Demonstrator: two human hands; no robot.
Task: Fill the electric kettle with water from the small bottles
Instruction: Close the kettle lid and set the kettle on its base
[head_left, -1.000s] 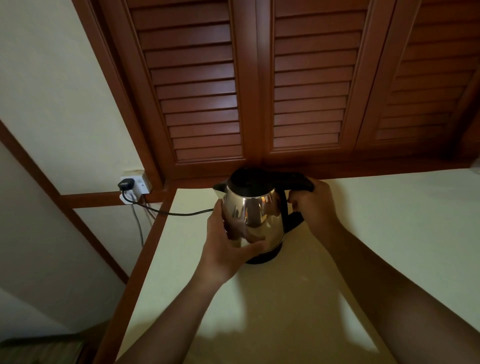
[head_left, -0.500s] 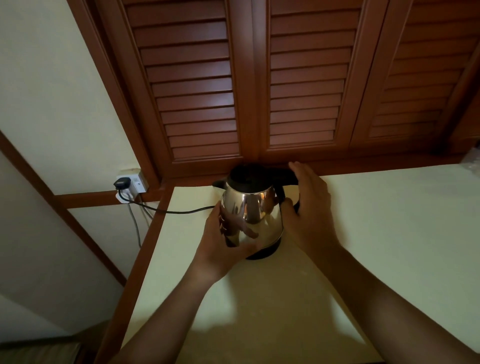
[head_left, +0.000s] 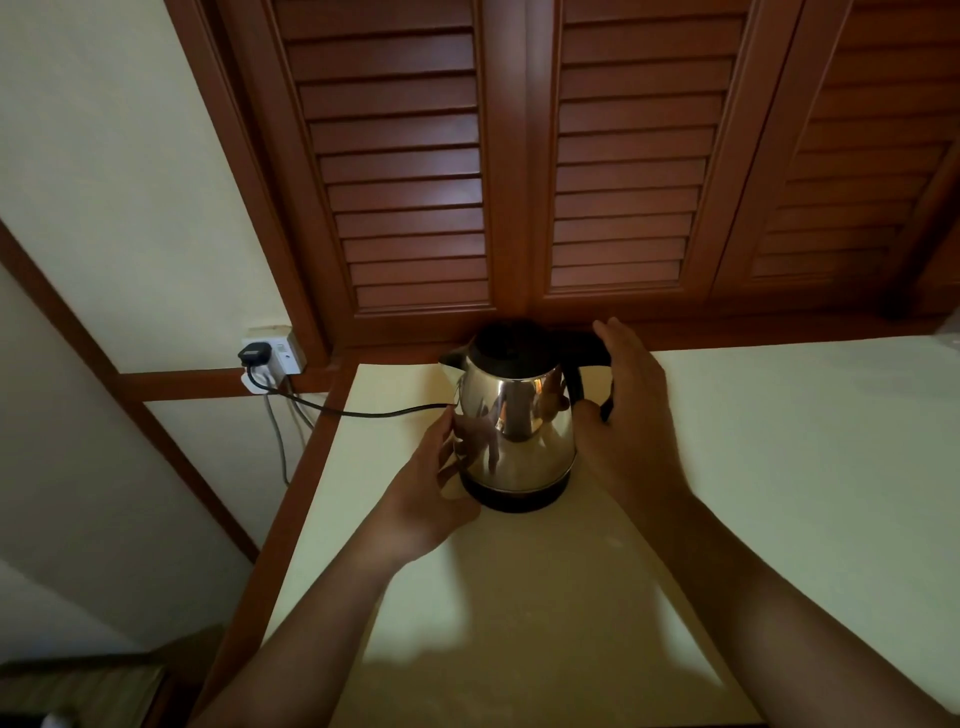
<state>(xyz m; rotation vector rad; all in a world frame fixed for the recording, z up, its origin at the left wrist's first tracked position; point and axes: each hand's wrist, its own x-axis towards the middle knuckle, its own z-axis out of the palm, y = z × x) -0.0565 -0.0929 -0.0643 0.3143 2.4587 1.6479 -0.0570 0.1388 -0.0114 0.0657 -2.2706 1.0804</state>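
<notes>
Both hands flank the electric kettle (head_left: 514, 421). The left hand (head_left: 431, 486) sits at its 8 o'clock, fingers loosely spread and touching the steel wall without gripping. The right hand (head_left: 626, 410) is at 3 o'clock, fingers straight beside the black handle (head_left: 574, 344). Upright on the cream counter (head_left: 779, 467), the kettle trails a cord (head_left: 363, 413) toward 10 o'clock, to a wall socket (head_left: 278, 353).

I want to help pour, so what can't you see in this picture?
Head view, all of it:
- Water level in the kettle: black top and steel wall hide it.
- The kettle handle: the right hand covers part.
- The small bottles: none in frame.
- The wall socket switch: too small and dim.
</notes>
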